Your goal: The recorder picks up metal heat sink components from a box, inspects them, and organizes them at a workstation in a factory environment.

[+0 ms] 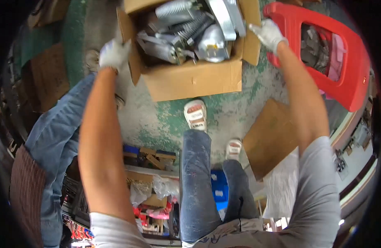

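An open cardboard box (194,80) is on the floor in front of me, its flaps folded outward. Inside lie several silver metal parts (215,43), some with ribbed black or silver cylinders (194,29). At the box's left side flap, my left hand (112,54), in a white glove, is closed on the edge; motion blurs its fingers somewhat. My right hand (269,36), also gloved in white, holds the right side flap at its outer edge, with the fingertips over the cardboard. Both arms are stretched forward around the box.
A red plastic frame-like piece (355,62) stands right of the box, with grey scraps seen through its opening. Flat cardboard (269,136) lies near my right foot. Another person's denim leg (58,120) is close on my left. Behind my feet are a blue bin (219,186) and cluttered shelving (153,169).
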`<state>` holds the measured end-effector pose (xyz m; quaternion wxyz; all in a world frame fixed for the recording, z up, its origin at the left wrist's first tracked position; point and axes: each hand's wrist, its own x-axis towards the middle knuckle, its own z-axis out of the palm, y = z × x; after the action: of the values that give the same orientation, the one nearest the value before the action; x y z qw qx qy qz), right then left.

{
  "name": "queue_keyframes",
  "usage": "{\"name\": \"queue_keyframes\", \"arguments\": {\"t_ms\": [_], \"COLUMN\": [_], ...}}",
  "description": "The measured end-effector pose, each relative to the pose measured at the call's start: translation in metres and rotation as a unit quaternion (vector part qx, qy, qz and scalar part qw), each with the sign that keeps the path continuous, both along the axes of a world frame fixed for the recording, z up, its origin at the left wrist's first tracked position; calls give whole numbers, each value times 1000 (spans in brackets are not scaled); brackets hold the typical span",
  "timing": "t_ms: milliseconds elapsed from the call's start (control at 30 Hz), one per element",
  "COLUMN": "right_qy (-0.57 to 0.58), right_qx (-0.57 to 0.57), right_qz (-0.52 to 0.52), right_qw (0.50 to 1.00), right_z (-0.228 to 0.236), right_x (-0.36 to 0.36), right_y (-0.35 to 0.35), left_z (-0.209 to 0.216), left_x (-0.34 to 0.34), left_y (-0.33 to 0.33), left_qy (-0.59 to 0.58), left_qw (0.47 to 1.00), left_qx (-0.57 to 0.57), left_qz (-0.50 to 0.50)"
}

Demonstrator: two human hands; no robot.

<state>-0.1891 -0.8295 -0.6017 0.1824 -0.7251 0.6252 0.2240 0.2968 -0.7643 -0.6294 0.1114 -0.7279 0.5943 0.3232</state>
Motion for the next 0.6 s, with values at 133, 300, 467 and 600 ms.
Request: {"name": "queue_keyframes", "arguments": {"t_ms": [133, 300, 467, 600], "right_qy": [-157, -81, -181, -22], "right_qx": [171, 108, 207, 155], "right_qz": [-222, -184, -277, -364], "right_qw": [947, 974, 921, 918], "right_z": [18, -17, 1, 18], "right_x": [-5, 27, -17, -49], "right_y": [5, 33, -4, -13], "left_z": [11, 47, 108, 116], "left_x": [-25, -107, -231, -300], "left_y": [-21, 106, 103, 103], "left_qy": [-80, -76, 82, 182], "left_qw": [993, 997, 924, 916], "left_qx": [49, 32, 310, 283], "left_qz": [-79, 7, 208, 218]}}
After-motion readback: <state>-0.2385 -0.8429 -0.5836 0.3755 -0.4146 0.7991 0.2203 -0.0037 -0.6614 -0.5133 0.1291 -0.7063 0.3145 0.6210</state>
